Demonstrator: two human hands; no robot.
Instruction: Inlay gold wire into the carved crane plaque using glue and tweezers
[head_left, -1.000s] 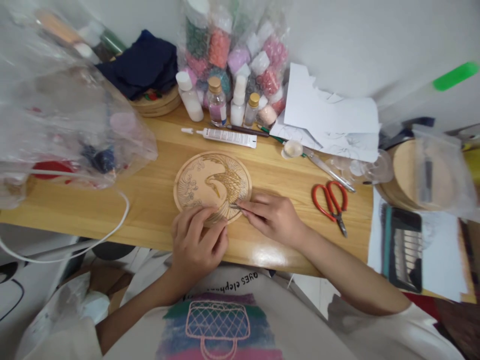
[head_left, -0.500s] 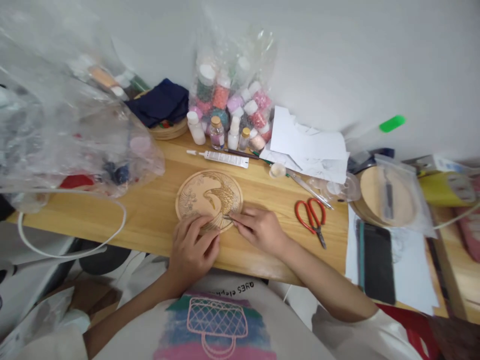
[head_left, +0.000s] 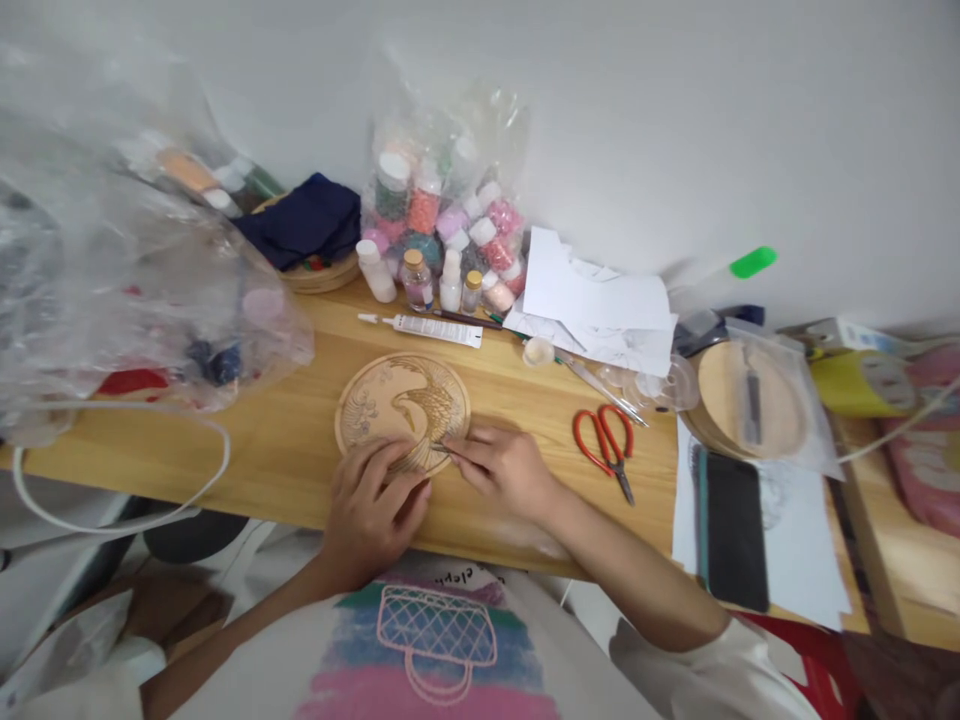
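1. Round wooden disc (head_left: 381, 403): flat on the worktop (head_left: 277, 440), front edge under the left hand. Face carries dark curved line work and a gold-brown bird figure.
2. Left hand (head_left: 370, 515): open, fingers loosely bent and resting on the near rim, not closed round anything.
3. Right hand (head_left: 514, 472): fingertips pinched shut on a slim metal tool (head_left: 442, 448), tip at the disc's lower right. Exact tool type: can't tell.
4. Risks, my read: light left-hand pressure could let the disc turn; a slipping tip could scratch wood or disturb fine lines.
5. Outward: red-handled pliers (head_left: 604, 440) to the right, smooth white tube (head_left: 437, 329) behind, crinkly clear bag (head_left: 450, 130) of jars beyond.
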